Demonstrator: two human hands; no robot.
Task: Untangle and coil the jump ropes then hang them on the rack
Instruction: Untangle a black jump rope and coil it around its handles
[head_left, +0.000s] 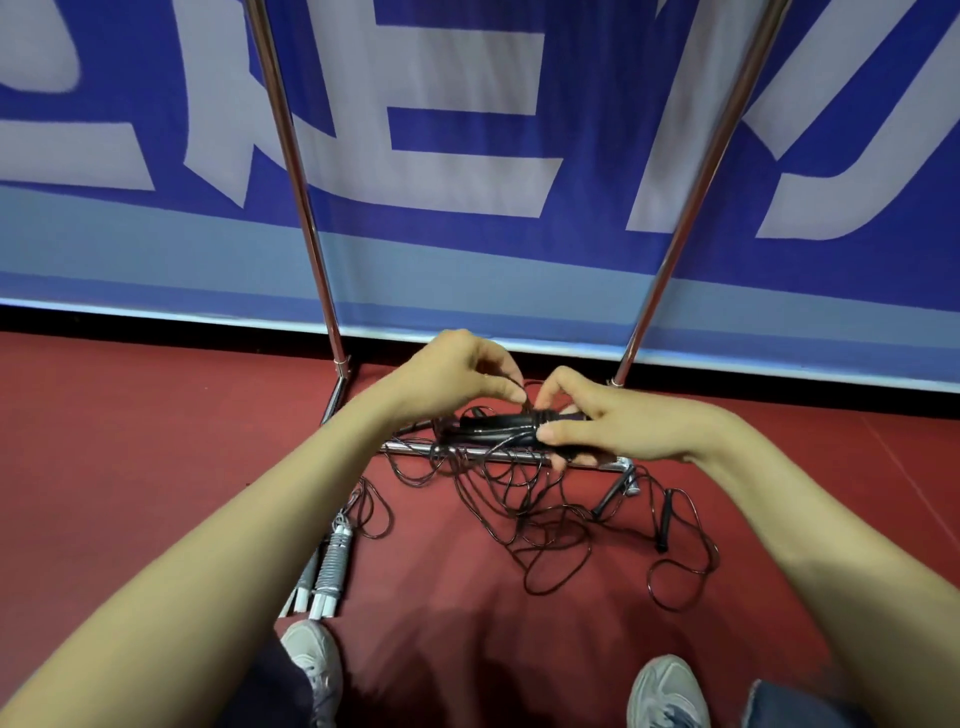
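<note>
Right hand (623, 434) grips black jump-rope handles (496, 423), held level with their long axis left to right; left hand (457, 374) pinches the thin cord (528, 407) at the wrap, touching them. Beneath, tangled cord (545, 525) sprawls over the red floor (156, 441) and the rack's base bar (410, 448).

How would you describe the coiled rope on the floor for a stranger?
Look at the red floor before the metal rack. Beside the left shoe lies the bundle. Only it has white handles tightly wrapped; its neighbours are loose black ropes.
</note>
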